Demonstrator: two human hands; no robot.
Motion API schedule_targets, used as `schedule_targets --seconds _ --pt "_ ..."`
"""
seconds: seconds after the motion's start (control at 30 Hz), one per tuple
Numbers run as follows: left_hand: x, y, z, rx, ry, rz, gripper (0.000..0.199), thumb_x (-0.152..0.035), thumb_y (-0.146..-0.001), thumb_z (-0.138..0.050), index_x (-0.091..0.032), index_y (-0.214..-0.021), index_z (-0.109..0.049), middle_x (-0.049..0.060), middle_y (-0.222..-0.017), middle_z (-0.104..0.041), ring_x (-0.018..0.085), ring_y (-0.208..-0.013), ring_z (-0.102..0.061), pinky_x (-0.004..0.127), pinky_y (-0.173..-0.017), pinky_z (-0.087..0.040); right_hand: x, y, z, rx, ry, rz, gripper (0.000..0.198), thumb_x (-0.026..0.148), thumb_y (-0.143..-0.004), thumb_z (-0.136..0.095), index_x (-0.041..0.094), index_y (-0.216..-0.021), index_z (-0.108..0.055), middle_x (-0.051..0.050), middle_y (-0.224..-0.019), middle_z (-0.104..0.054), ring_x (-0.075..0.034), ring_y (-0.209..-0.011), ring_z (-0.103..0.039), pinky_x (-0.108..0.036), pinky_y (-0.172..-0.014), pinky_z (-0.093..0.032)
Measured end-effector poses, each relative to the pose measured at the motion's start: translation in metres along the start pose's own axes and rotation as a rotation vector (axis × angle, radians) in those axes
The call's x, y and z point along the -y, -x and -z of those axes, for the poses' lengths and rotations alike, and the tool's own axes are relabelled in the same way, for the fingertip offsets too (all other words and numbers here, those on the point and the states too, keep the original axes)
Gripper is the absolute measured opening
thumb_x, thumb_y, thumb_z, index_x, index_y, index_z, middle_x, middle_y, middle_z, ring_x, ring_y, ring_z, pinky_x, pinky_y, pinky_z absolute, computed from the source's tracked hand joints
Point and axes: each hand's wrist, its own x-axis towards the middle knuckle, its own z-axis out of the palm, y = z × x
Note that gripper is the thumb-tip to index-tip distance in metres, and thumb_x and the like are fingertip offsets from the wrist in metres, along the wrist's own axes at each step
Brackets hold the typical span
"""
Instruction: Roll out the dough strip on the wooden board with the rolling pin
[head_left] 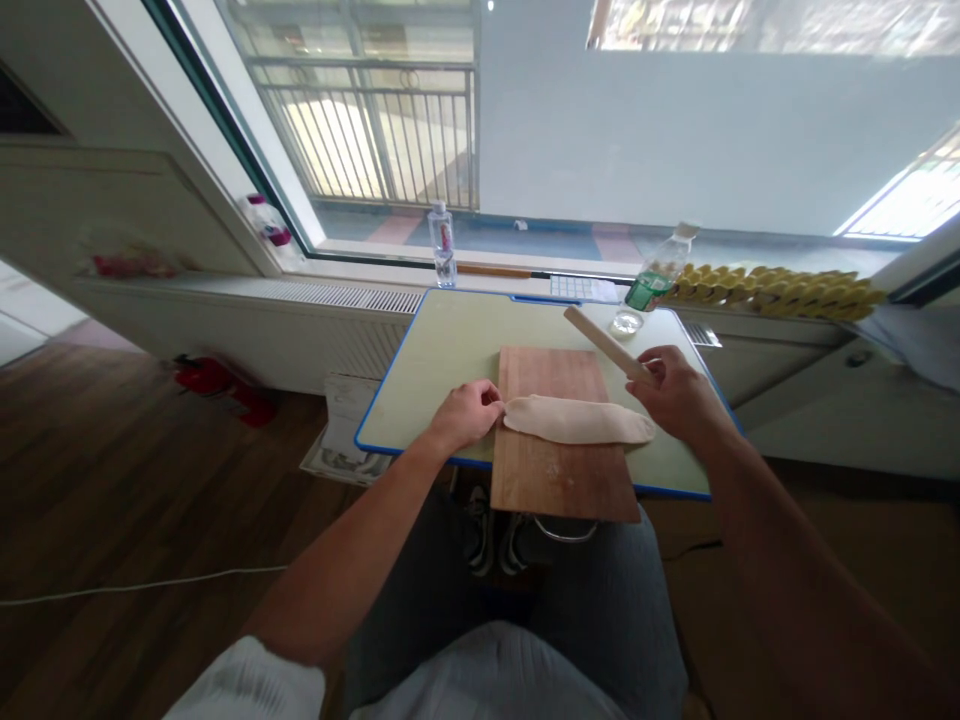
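A long flat strip of dough [577, 420] lies across a wooden cutting board [547, 372], its right end reaching past the board's edge. At the dough's left end is my left hand [472, 410], fingers pinched together at its tip. My right hand [671, 385] grips one end of a pale wooden rolling pin [607, 343]. The pin is raised and tilted, pointing to the far left above the board. Some marks of dough or flour show on the near part of the board.
The board rests on a small blue-edged table [420, 380] and juts over its near edge. A green-labelled bottle [651, 285] and a glass [625, 322] stand at the back right. On the sill are a water bottle [442, 250] and a yellow egg tray [772, 290].
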Motion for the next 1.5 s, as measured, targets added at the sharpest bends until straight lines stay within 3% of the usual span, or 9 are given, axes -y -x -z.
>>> schedule_targets --seconds 0.1,0.27,0.43,0.6,0.7,0.8,0.93,1.17,1.5 --pt "-0.003 0.0 0.004 -0.166 0.051 -0.018 0.003 -0.021 -0.089 -0.073 -0.023 -0.091 -0.074 0.003 -0.088 -0.077 0.021 -0.082 -0.069 0.03 -0.082 -0.054 0.025 0.013 -0.008 0.123 -0.111 0.052 0.036 0.028 -0.084 -0.074 0.026 -0.119 -0.071 -0.008 -0.111 -0.082 -0.028 -0.097 -0.075 -0.039 -0.086 -0.056" --pt "-0.012 0.0 0.007 -0.503 0.061 -0.167 0.014 -0.022 -0.098 -0.064 -0.021 -0.112 -0.068 0.008 -0.112 -0.073 0.022 -0.104 -0.069 0.033 -0.1 -0.054 0.052 0.027 -0.033 0.303 -0.057 0.117 0.038 0.023 -0.084 -0.07 0.03 -0.12 -0.078 -0.003 -0.104 -0.082 -0.024 -0.088 -0.072 -0.035 -0.08 -0.052" --pt "-0.018 0.0 -0.008 -0.34 -0.168 -0.212 0.015 -0.029 -0.103 -0.061 -0.022 -0.114 -0.069 0.011 -0.124 -0.073 0.028 -0.125 -0.063 0.042 -0.116 -0.047 0.053 0.025 -0.044 0.299 0.015 0.313 0.036 0.017 -0.08 -0.066 0.026 -0.111 -0.081 -0.006 -0.112 -0.077 -0.025 -0.105 -0.069 -0.035 -0.093 -0.051" --pt "-0.017 0.001 -0.025 -0.181 -0.35 -0.166 0.026 -0.018 -0.1 -0.058 -0.022 -0.123 -0.07 0.011 -0.138 -0.072 0.029 -0.133 -0.061 0.044 -0.117 -0.044 0.061 0.023 -0.043 0.322 0.078 0.258 0.014 0.035 -0.092 -0.067 0.025 -0.09 -0.077 -0.006 -0.101 -0.074 -0.026 -0.102 -0.067 -0.036 -0.093 -0.05" --pt "-0.016 0.001 -0.028 -0.17 -0.438 -0.174 0.032 -0.016 -0.1 -0.055 -0.023 -0.128 -0.069 0.011 -0.142 -0.071 0.03 -0.135 -0.059 0.047 -0.118 -0.042 0.068 0.026 -0.052 0.181 0.201 0.203 0.033 0.049 -0.104 -0.056 0.024 -0.101 -0.077 -0.011 -0.115 -0.075 -0.032 -0.116 -0.063 -0.044 -0.101 -0.049" --pt "-0.014 -0.004 -0.027 -0.144 -0.484 -0.209 0.036 -0.018 -0.101 -0.054 -0.025 -0.134 -0.067 0.01 -0.149 -0.068 0.031 -0.139 -0.057 0.05 -0.121 -0.039 0.071 0.03 -0.064 0.061 0.325 0.243 0.038 0.044 -0.109 -0.047 0.023 -0.124 -0.076 -0.015 -0.138 -0.071 -0.036 -0.13 -0.056 -0.049 -0.108 -0.044" --pt "-0.01 -0.015 -0.026 -0.102 -0.495 -0.22 0.043 -0.019 -0.102 -0.052 -0.025 -0.142 -0.065 0.011 -0.157 -0.063 0.031 -0.143 -0.055 0.051 -0.123 -0.038 0.07 0.026 -0.072 0.043 0.372 0.262 0.043 0.039 -0.111 -0.043 0.024 -0.141 -0.069 -0.013 -0.152 -0.066 -0.035 -0.141 -0.051 -0.051 -0.116 -0.038" --pt "-0.007 -0.035 -0.024 -0.054 -0.525 -0.23 0.051 -0.023 -0.104 -0.049 -0.024 -0.154 -0.061 0.013 -0.166 -0.056 0.033 -0.152 -0.048 0.057 -0.128 -0.033 0.071 0.007 -0.073 0.112 0.404 0.269 0.039 0.038 -0.11 -0.043 0.027 -0.138 -0.068 -0.012 -0.152 -0.065 -0.035 -0.14 -0.05 -0.053 -0.114 -0.039" --pt "-0.01 -0.068 -0.017 -0.045 -0.525 -0.214 0.047 -0.027 -0.105 -0.05 -0.029 -0.148 -0.067 0.013 -0.165 -0.057 0.035 -0.149 -0.05 0.06 -0.126 -0.035 0.07 -0.024 -0.079 0.09 0.36 0.23 0.043 0.042 -0.109 -0.043 0.025 -0.139 -0.068 -0.014 -0.149 -0.066 -0.036 -0.134 -0.054 -0.052 -0.114 -0.041"
